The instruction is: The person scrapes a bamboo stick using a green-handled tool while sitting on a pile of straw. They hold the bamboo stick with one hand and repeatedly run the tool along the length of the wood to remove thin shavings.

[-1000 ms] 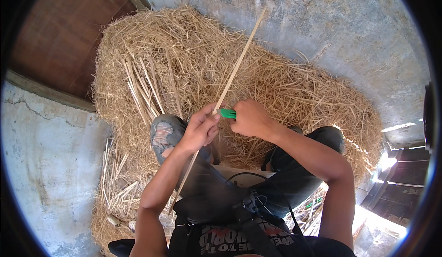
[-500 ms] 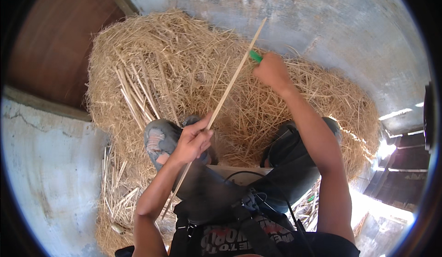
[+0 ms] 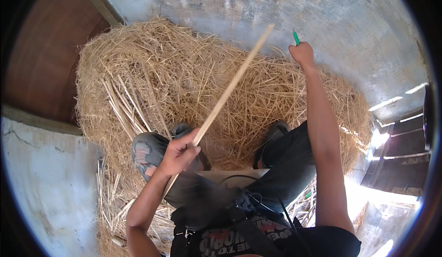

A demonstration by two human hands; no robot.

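Observation:
My left hand (image 3: 181, 155) is closed round a long, pale strip of split wood or bamboo (image 3: 230, 86), low along its length. The strip slants up and to the right, its far end well beyond my knees, and its lower end runs behind my left forearm. Away to the right, near the wall, my right hand (image 3: 302, 54) grips a slim green knife (image 3: 296, 38) that points away from me. Its blade is hard to make out. Knife and strip are apart.
A big heap of straw-like shavings (image 3: 221, 68) spreads before my legs. Several cut strips (image 3: 122, 105) lie on it beyond my left knee (image 3: 149, 151), with more (image 3: 110, 202) at lower left. A grey wall (image 3: 331, 13) curves behind, beside a brown panel (image 3: 46, 54) at upper left.
My right hand with the green knife has swung away from the strip, outward and to the right. My left hand still holds the strip, a little lower and further left in view.

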